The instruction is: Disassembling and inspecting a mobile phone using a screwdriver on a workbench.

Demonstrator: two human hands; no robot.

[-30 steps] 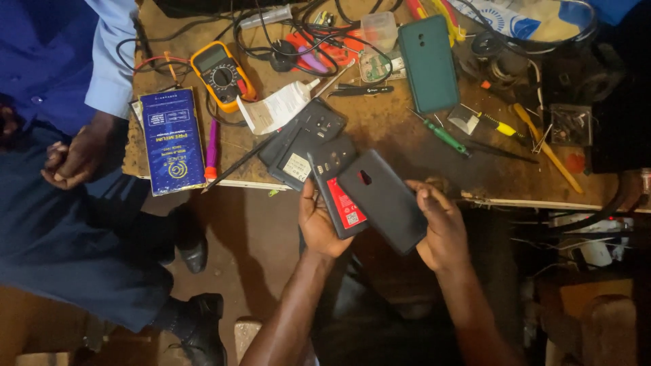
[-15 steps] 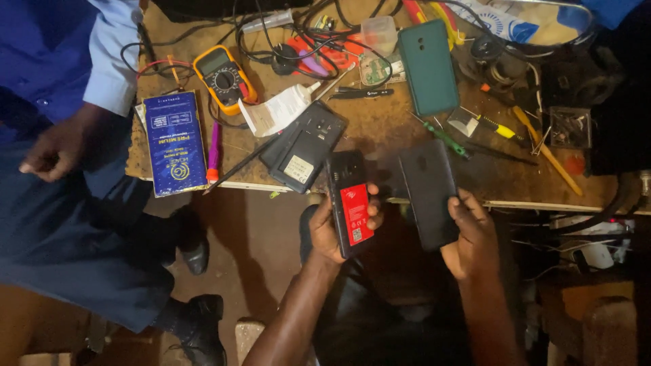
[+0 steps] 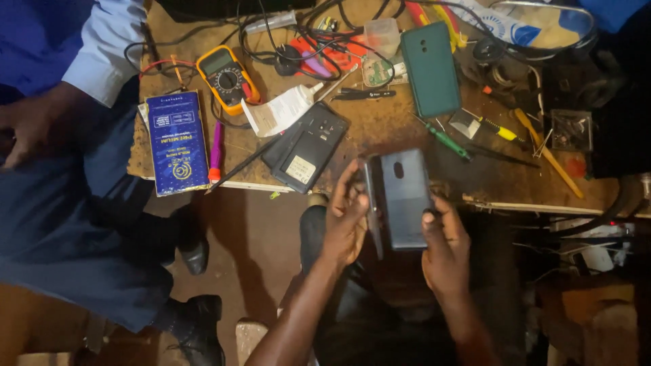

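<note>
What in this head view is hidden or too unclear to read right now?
- Phone body: seen edge-on behind the back cover; its face is hidden.
- Left hand palm side: turned away.
- Right hand fingers: behind the cover.
- Small parts in the clear box: too small, dim.

A single head-worn camera looks steeply down from above, fairly close to the person's own left hand (image 3: 346,220) and right hand (image 3: 444,247) (mid-frame), facing the cluttered wooden surface (image 3: 380,129) ahead and the floor (image 3: 251,237) below its near edge.
</note>
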